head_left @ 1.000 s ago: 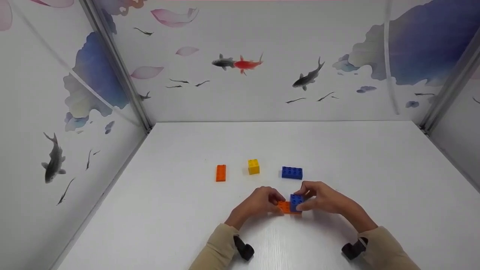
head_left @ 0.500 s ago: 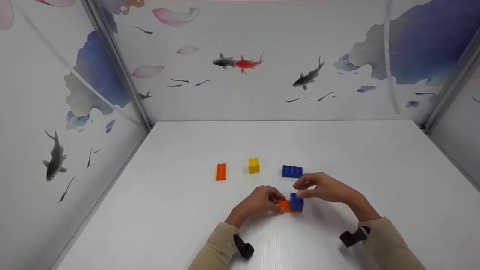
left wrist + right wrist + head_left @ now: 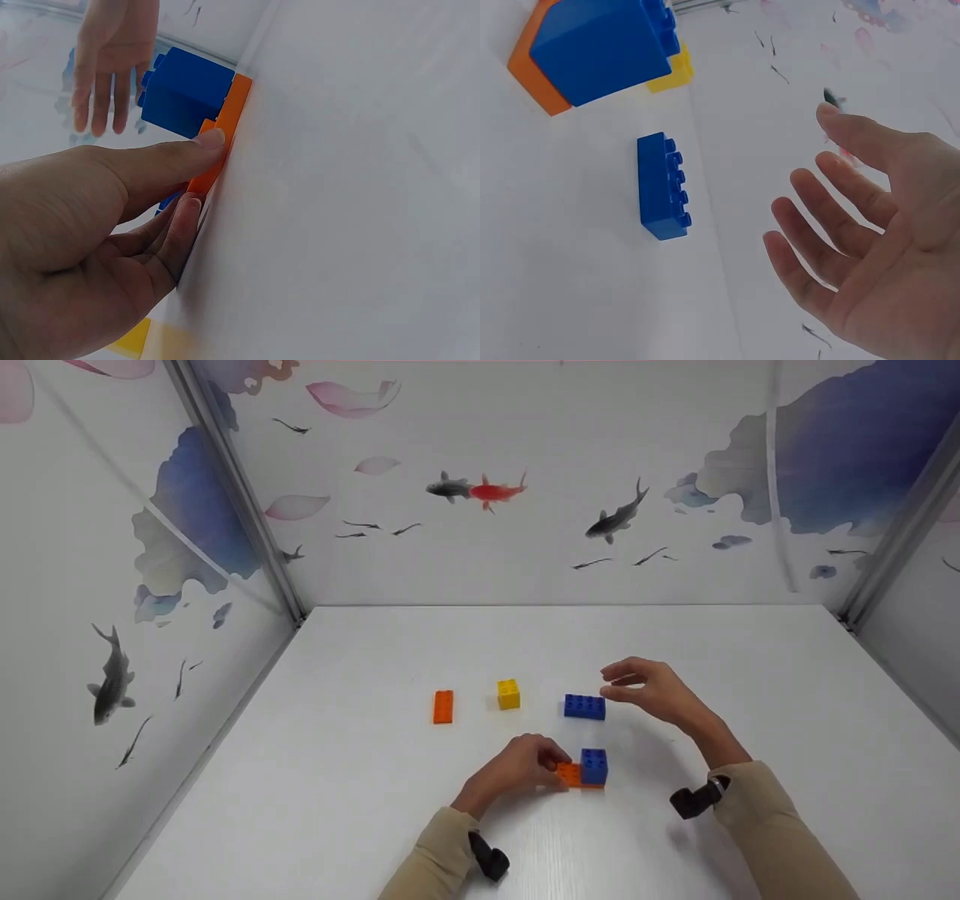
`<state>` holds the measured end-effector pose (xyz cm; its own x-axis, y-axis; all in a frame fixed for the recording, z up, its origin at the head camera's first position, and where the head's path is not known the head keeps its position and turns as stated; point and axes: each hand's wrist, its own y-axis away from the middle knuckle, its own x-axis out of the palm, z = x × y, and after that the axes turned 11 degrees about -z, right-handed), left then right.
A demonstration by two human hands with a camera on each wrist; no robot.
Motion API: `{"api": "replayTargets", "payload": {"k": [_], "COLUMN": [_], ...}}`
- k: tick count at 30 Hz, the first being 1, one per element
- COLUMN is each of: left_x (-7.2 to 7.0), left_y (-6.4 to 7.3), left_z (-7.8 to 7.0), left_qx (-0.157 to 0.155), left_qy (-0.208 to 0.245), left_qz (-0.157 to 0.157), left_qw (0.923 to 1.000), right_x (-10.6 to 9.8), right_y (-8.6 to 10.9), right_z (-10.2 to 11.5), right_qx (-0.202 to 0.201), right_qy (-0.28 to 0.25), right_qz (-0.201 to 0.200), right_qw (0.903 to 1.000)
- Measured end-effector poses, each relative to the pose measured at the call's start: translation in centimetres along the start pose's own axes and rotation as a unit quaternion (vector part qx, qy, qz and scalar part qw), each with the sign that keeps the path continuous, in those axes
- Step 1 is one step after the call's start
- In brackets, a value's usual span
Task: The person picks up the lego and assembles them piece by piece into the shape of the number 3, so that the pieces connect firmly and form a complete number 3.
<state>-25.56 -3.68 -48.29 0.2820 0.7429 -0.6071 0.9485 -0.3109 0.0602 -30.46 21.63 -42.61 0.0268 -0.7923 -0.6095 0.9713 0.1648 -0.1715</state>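
Observation:
With thumb and fingers my left hand (image 3: 517,765) pinches the left end of a flat orange brick (image 3: 570,774) lying on the table. A square blue brick (image 3: 595,766) sits on that orange brick's right end, studs up; the left wrist view shows the same blue brick (image 3: 187,90) from the side. My right hand (image 3: 651,688) is in the air above and to the right of a long blue brick (image 3: 584,706). Its fingers are spread and relaxed, holding nothing, and in the right wrist view they are apart from the long blue brick (image 3: 660,187).
Farther back on the white table (image 3: 360,810) lie a yellow brick (image 3: 508,694) and another flat orange brick (image 3: 443,706), to the left of the long blue one. Printed wall panels (image 3: 525,570) with metal corner posts bound the table's back and sides.
My right hand has let go of the square blue brick and risen away, toward the back right over the long blue brick. My left hand keeps its pinch on the orange brick.

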Motion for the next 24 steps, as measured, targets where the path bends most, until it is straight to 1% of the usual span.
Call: {"api": "replayTargets", "payload": {"k": [4,9,11,14,16,19,21,24], "left_x": [0.0,0.0,0.0,0.0,0.0,0.0,0.0,0.0], "left_y": [-0.1,-0.1,-0.1,-0.2,-0.2,-0.2,-0.2,-0.2], "left_z": [0.1,0.2,0.3,0.3,0.3,0.3,0.3,0.3], "left_qx": [0.0,0.001,0.0,-0.001,-0.002,0.001,0.001,-0.002], "left_qy": [0.0,-0.001,-0.002,-0.002,-0.001,0.001,0.002,0.005], "left_qz": [0.003,0.007,0.007,0.006,0.007,0.008,0.008,0.009], "left_qw": [1.0,1.0,1.0,1.0,1.0,1.0,1.0,0.9999], "right_x": [0.6,1.6,2.0,2.6,2.8,3.1,3.3,3.6], "right_y": [-0.8,-1.6,-1.9,-2.2,-2.3,-2.5,-2.6,-2.7], "right_z": [-0.9,-2.1,-2.6,-3.3,-3.5,-3.8,-3.7,-3.5], "right_qx": [0.04,0.082,0.092,0.11,0.113,0.112,0.106,0.107], "right_qy": [-0.012,-0.033,-0.034,-0.021,-0.008,0.016,0.029,0.042], "right_qz": [-0.002,0.003,0.013,0.033,0.048,0.058,0.059,0.055], "right_qw": [0.9991,0.9961,0.9951,0.9931,0.9925,0.9918,0.9922,0.9918]}}
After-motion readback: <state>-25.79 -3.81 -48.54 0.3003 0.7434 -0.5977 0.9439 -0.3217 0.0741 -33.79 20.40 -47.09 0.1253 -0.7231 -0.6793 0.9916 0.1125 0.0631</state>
